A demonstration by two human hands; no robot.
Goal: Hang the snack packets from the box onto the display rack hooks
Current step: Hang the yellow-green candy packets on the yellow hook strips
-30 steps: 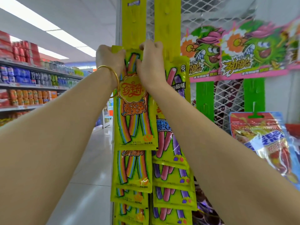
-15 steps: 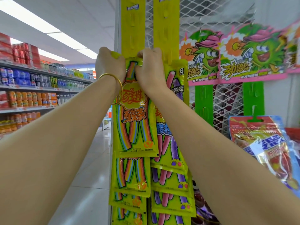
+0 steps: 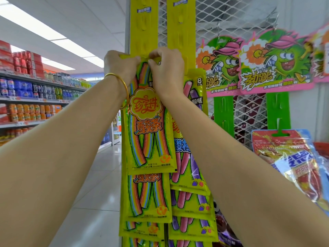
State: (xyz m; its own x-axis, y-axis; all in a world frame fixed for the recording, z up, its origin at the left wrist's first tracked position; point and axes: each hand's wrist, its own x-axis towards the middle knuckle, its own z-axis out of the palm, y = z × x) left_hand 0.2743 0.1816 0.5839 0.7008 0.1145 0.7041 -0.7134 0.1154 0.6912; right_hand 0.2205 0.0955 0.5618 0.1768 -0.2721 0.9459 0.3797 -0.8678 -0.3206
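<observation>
Both hands are sitting closer together than half a second ago along the top edge of the yellow rainbow sour-strip packet (image 3: 147,132), with the thumb of the left hand (image 3: 121,68) now reaching almost to the fingertips of the right hand (image 3: 167,73). Each hand is pinching that top edge. The left is curling round the upper left corner and the right is gripping nearer the middle. Together they are holding the packet flat against the left yellow clip strip (image 3: 142,24) of the display rack. Fingers are hiding whether a hook is passing through the packet. Its lower end is overlapping more rainbow packets (image 3: 146,198) hanging on the same strip. Pink-and-purple packets (image 3: 194,97) are hanging just beside, on the second yellow strip (image 3: 179,24). A gold bangle (image 3: 124,84) is circling the left wrist. Green monster cards (image 3: 277,65) are hanging on the wire mesh (image 3: 231,18) to the right.
</observation>
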